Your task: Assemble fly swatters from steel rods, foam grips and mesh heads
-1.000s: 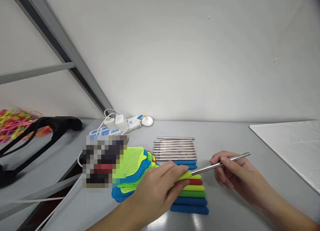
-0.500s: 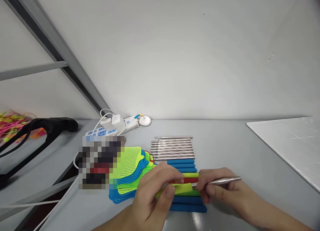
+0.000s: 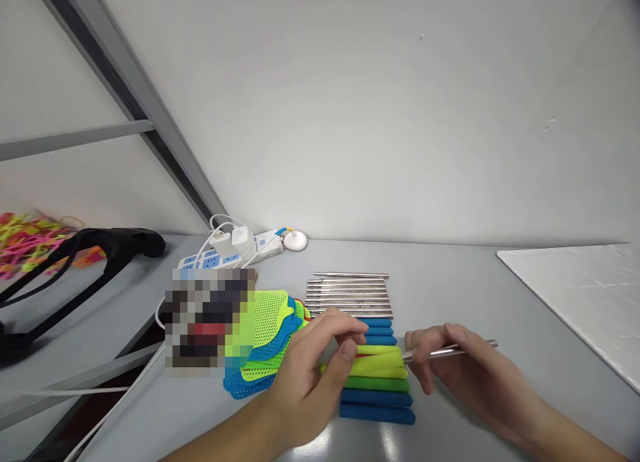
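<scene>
My left hand [image 3: 311, 379] is closed around a yellow tubular handle [image 3: 380, 364], thumb and fingers pinching it. A silver telescopic rod [image 3: 445, 352] meets the right end of that handle; how deep it sits inside cannot be told. My right hand [image 3: 465, 372] has the rod between its thumb and fingers, and the rod's far end sticks out to the right past the hand. Under the held handle lie a green handle [image 3: 383, 384], another yellow one and several blue handles [image 3: 377, 415] in a row. Mesh fly swatter heads [image 3: 269, 315] are stacked to the left of my left hand.
Several loose silver rods [image 3: 350, 295] lie in a row behind the handles. A power strip [image 3: 267, 245] with plugs and a white round device [image 3: 295, 241] stand by the wall. A blurred patch [image 3: 210, 322] covers something at left. A white board [image 3: 575, 282] lies at right.
The yellow handle and the rod have shifted a little to the right. My right hand's fingers have loosened and moved along the rod, away from the handle's end.
</scene>
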`<state>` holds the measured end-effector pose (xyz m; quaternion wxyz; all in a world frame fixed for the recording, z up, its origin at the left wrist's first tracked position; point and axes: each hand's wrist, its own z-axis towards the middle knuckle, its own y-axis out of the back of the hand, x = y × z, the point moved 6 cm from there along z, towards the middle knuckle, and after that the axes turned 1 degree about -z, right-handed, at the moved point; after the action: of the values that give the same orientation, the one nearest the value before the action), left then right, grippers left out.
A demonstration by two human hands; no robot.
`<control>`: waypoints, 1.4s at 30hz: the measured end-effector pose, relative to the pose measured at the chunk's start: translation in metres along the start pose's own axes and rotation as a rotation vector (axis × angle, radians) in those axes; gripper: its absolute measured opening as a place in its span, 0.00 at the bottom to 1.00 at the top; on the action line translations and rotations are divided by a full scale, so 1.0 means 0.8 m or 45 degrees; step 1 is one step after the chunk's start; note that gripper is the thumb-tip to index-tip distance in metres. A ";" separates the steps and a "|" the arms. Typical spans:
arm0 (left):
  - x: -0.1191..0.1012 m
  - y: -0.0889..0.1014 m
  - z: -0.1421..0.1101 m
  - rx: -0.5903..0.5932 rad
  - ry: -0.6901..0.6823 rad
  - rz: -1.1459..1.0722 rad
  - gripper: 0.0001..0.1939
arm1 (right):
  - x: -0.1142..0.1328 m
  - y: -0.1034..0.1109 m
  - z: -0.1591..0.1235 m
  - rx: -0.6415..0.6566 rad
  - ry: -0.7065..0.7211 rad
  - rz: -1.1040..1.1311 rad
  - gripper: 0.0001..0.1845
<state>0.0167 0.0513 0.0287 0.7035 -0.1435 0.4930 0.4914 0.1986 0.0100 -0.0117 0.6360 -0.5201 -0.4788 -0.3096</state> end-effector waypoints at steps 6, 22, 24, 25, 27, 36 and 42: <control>0.010 -0.002 -0.003 -0.001 0.121 -0.112 0.13 | -0.001 0.001 0.001 -0.063 -0.050 0.046 0.29; 0.003 -0.015 -0.019 -0.010 -0.070 -0.081 0.14 | -0.027 -0.017 0.000 -0.071 -0.178 -0.055 0.25; 0.005 -0.015 -0.019 -0.037 -0.068 -0.075 0.14 | -0.031 -0.022 0.000 -0.079 -0.197 -0.068 0.23; 0.006 -0.015 -0.019 -0.048 -0.067 -0.074 0.15 | -0.034 -0.025 0.000 -0.082 -0.209 -0.066 0.23; 0.006 -0.016 -0.019 -0.062 -0.067 -0.076 0.15 | -0.038 -0.029 0.000 -0.094 -0.219 -0.059 0.23; 0.006 -0.015 -0.023 -0.099 -0.049 -0.061 0.16 | -0.049 -0.036 0.000 -0.129 -0.193 -0.100 0.24; -0.005 -0.018 -0.017 0.004 -0.152 0.036 0.13 | -0.048 -0.032 0.006 -0.082 -0.208 -0.002 0.23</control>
<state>0.0210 0.0331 0.0220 0.7248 -0.1061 0.4529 0.5082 0.1611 0.0039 -0.0382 0.5776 -0.5634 -0.5193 -0.2816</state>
